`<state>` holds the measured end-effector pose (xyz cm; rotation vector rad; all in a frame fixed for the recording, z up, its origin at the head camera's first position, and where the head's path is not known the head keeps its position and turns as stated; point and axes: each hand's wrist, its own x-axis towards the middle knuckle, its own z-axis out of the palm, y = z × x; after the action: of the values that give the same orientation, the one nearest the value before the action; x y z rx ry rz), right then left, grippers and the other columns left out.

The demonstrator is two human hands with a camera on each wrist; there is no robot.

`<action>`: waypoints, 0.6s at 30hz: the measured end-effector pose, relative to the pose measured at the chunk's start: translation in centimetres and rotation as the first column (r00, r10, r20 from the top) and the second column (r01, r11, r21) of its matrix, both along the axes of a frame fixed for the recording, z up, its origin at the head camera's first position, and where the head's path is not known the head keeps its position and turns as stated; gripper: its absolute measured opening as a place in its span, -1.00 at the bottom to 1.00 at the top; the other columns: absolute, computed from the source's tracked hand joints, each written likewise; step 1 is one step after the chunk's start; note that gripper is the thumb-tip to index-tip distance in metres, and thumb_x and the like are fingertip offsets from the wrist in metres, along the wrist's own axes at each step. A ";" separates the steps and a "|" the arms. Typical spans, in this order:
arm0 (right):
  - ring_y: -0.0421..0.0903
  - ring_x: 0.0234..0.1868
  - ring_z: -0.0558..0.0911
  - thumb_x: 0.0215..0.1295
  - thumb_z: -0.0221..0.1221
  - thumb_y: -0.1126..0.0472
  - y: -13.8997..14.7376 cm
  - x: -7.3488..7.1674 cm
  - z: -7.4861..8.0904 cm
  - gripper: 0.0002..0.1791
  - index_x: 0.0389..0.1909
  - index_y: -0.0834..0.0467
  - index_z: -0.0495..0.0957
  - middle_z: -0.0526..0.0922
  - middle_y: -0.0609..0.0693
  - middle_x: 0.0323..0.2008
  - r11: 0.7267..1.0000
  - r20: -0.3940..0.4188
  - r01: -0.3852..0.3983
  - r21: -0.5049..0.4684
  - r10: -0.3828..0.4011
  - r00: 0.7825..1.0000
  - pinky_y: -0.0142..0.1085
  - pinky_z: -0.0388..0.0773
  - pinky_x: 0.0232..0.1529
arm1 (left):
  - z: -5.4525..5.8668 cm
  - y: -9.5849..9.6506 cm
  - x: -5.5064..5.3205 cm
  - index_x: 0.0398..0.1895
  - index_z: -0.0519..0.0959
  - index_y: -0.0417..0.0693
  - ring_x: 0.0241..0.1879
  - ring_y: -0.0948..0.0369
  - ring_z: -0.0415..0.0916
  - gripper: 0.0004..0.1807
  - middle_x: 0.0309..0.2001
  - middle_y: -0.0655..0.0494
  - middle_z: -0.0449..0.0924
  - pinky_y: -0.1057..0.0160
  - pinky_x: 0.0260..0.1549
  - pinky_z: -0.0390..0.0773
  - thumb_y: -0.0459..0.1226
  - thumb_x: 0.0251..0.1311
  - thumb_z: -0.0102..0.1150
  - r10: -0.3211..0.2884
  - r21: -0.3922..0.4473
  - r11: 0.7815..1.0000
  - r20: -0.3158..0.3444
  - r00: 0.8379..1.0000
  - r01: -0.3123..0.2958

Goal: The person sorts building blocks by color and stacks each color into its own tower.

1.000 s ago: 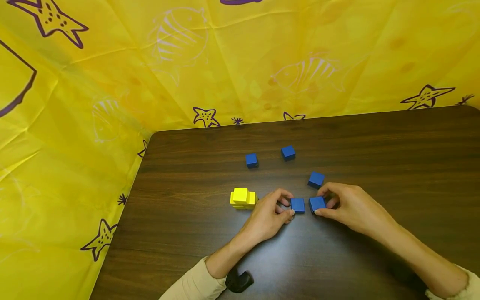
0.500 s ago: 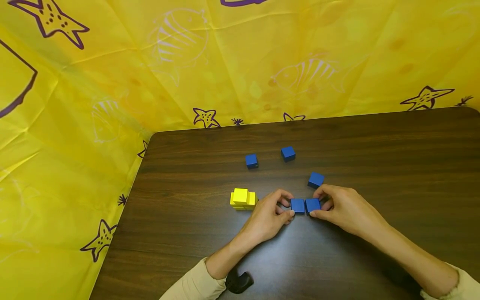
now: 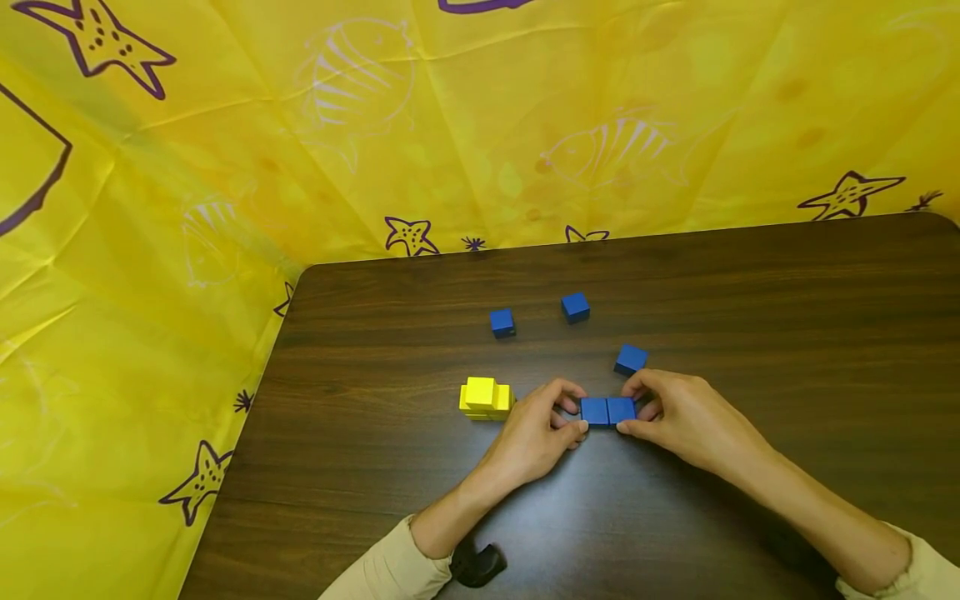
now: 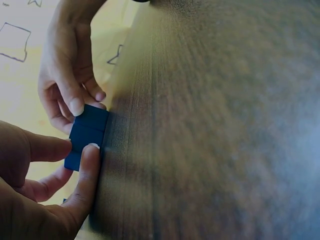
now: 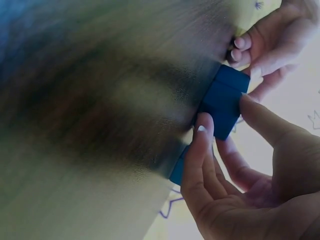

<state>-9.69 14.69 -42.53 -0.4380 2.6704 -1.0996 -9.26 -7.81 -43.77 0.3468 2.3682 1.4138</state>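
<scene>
Two blue cubes sit side by side on the dark wood table, their faces meeting. My left hand (image 3: 536,429) pinches the left blue cube (image 3: 595,412) between thumb and fingers. From the other side, my right hand (image 3: 690,412) grips the right blue cube (image 3: 621,411) the same way. Both wrist views show the joined pair, with fingertips at opposite ends. Just beyond my right fingers lies another blue cube (image 3: 631,359). A small stack of yellow blocks (image 3: 480,392) stands left of my left hand, one block on top.
Farther back on the table (image 3: 360,333) are two loose blue cubes, a left one (image 3: 502,323) and a right one (image 3: 576,308). A black curved object (image 3: 480,567) shows beside the left sleeve. Yellow patterned cloth (image 3: 487,125) hangs behind and left of the table.
My right hand has slid its blue cube leftward, closing the gap to the left cube. The left hand and its cube have stayed in place.
</scene>
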 end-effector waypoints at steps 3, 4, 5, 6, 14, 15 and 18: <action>-0.28 -0.41 0.65 0.05 0.50 0.17 0.0 0.0 0.0 -0.63 -0.14 0.17 0.63 0.70 -0.05 -0.28 1.000 -0.005 -0.001 -0.006 0.001 1.000 -0.41 0.56 -0.46 | 0.0 0.0 0.0 0.07 0.53 -0.05 -0.43 0.44 0.55 -0.67 -0.17 0.06 0.55 0.42 -0.41 0.60 -0.38 0.26 0.29 0.000 0.000 1.000 -0.002 1.000 0.000; -0.28 -0.40 0.65 0.05 0.50 0.18 0.0 0.0 0.0 -0.63 -0.14 0.17 0.63 0.70 -0.04 -0.28 1.000 -0.006 -0.002 -0.009 0.002 1.000 -0.41 0.56 -0.45 | 0.0 0.0 0.0 0.07 0.53 -0.05 -0.43 0.44 0.55 -0.67 -0.17 0.06 0.55 0.42 -0.41 0.60 -0.37 0.27 0.29 -0.001 -0.001 1.000 -0.003 1.000 0.001; -0.28 -0.40 0.65 0.05 0.50 0.18 0.0 0.1 0.0 -0.63 -0.14 0.17 0.63 0.70 -0.04 -0.28 1.000 -0.008 -0.004 -0.012 0.004 1.000 -0.41 0.56 -0.45 | 0.0 0.0 0.0 0.07 0.53 -0.05 -0.43 0.44 0.56 -0.67 -0.17 0.06 0.55 0.42 -0.42 0.60 -0.37 0.27 0.30 -0.001 -0.003 1.000 -0.004 1.000 0.001; -0.28 -0.40 0.65 0.05 0.50 0.19 0.0 0.1 0.0 -0.63 -0.14 0.17 0.63 0.70 -0.04 -0.27 1.000 -0.010 -0.006 -0.015 0.006 1.000 -0.41 0.56 -0.46 | 0.0 0.0 0.0 0.07 0.53 -0.05 -0.43 0.45 0.56 -0.67 -0.17 0.06 0.55 0.42 -0.42 0.59 -0.37 0.27 0.30 -0.002 -0.005 1.000 -0.005 1.000 0.002; -0.31 -0.41 0.63 0.04 0.51 0.18 0.2 0.1 0.0 -0.61 -0.11 0.17 0.63 0.70 -0.05 -0.26 1.000 -0.036 -0.016 -0.012 0.015 0.999 -0.41 0.55 -0.47 | 0.0 0.0 0.0 0.07 0.53 -0.05 -0.44 0.44 0.56 -0.67 -0.17 0.04 0.56 0.42 -0.43 0.60 -0.38 0.26 0.30 -0.002 0.010 1.000 -0.003 1.000 0.002; -0.31 -0.41 0.63 0.04 0.51 0.18 0.2 0.2 0.0 -0.60 -0.11 0.16 0.63 0.70 -0.06 -0.26 1.000 -0.042 -0.015 -0.010 0.014 0.999 -0.41 0.55 -0.47 | -0.1 0.0 0.0 0.07 0.53 -0.06 -0.43 0.44 0.56 -0.67 -0.17 0.04 0.56 0.41 -0.43 0.60 -0.38 0.26 0.30 -0.002 0.013 1.000 -0.003 1.000 0.002; -0.31 -0.41 0.63 0.03 0.51 0.17 0.4 0.2 0.0 -0.61 -0.11 0.14 0.63 0.70 -0.06 -0.24 1.000 -0.065 -0.015 -0.006 0.015 0.998 -0.41 0.55 -0.46 | -0.1 0.0 0.0 0.07 0.53 -0.06 -0.44 0.45 0.56 -0.67 -0.17 0.03 0.56 0.42 -0.43 0.60 -0.38 0.26 0.30 -0.001 0.015 1.000 -0.006 1.000 0.001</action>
<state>-9.51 15.05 -42.48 -0.5024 2.7153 -1.1092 -9.27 -7.83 -43.89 0.3572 2.3626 1.4329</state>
